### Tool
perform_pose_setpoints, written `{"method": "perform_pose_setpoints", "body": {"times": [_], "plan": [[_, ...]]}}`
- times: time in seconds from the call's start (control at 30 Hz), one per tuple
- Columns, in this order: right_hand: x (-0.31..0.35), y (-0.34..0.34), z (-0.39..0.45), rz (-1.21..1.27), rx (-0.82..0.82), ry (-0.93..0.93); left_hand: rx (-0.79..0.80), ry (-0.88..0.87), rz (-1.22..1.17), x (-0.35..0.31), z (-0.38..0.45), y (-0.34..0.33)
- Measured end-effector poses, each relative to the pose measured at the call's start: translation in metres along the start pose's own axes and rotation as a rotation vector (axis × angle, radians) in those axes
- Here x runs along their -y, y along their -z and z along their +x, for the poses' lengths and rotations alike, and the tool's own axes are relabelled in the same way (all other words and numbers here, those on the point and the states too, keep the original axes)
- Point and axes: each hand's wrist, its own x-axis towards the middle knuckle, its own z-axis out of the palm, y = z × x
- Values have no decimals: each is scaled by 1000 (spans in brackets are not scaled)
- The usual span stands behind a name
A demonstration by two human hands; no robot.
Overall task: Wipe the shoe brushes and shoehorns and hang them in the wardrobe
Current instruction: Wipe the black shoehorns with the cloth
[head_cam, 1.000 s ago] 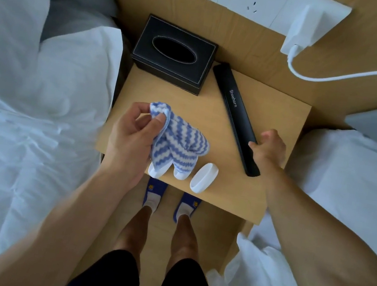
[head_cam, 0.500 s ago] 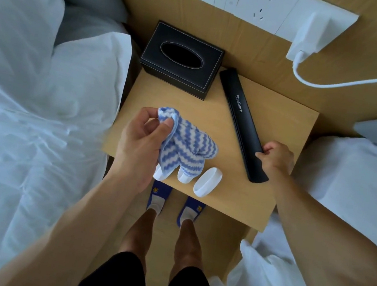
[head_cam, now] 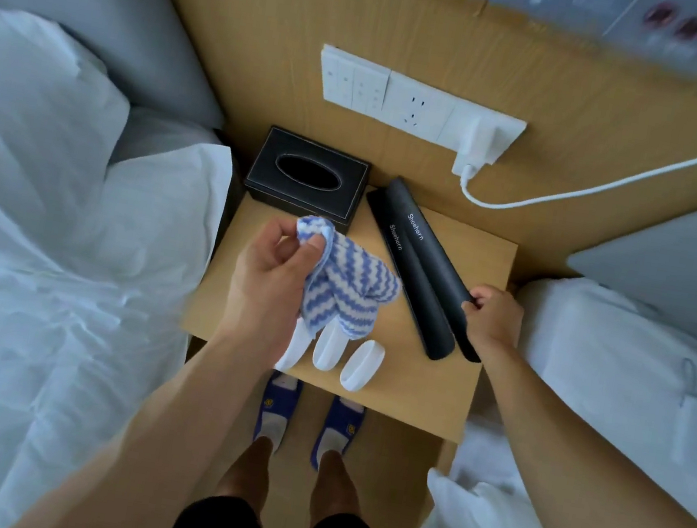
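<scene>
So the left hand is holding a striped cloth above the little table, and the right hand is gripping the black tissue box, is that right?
Not quite. In the head view the right hand grips the near end of a black shoehorn, not the tissue box, which sits untouched at the back of the table. The left hand does hold the striped cloth above it.

My left hand [head_cam: 272, 270] hangs over the near left part of the nightstand [head_cam: 422, 394], thumb and fingers pinching a bunched cloth [head_cam: 347, 291]. My right hand [head_cam: 494, 319] sits at its right edge, fingers curled round the near end of a shoehorn [head_cam: 433, 263].
</scene>
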Motion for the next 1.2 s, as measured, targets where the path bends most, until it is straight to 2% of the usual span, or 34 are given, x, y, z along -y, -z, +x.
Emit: {"method": "perform_pose_setpoints", "body": {"times": [0.1, 0.3, 0.53, 0.83, 1.03, 1.13, 1.2], "plan": [[15, 13, -30, 72, 13, 1, 12, -35, 3, -20, -8, 1], [51, 28, -91, 269, 182, 25, 5, -99, -14, -62, -29, 13], [124, 59, -136, 477, 275, 159, -38, -221, -37, -109, -52, 36], [210, 123, -160, 799, 207, 349, -2, -399, -127, -179, -67, 40], [241, 153, -178, 833, 94, 482, 52, -542, -164, -237, -76, 17], [248, 163, -185, 819, 54, 534, 37, -694, -50, -260, -79, 0], [256, 172, -192, 848, 58, 570, -10, -862, 102, -272, -78, -11]]}}
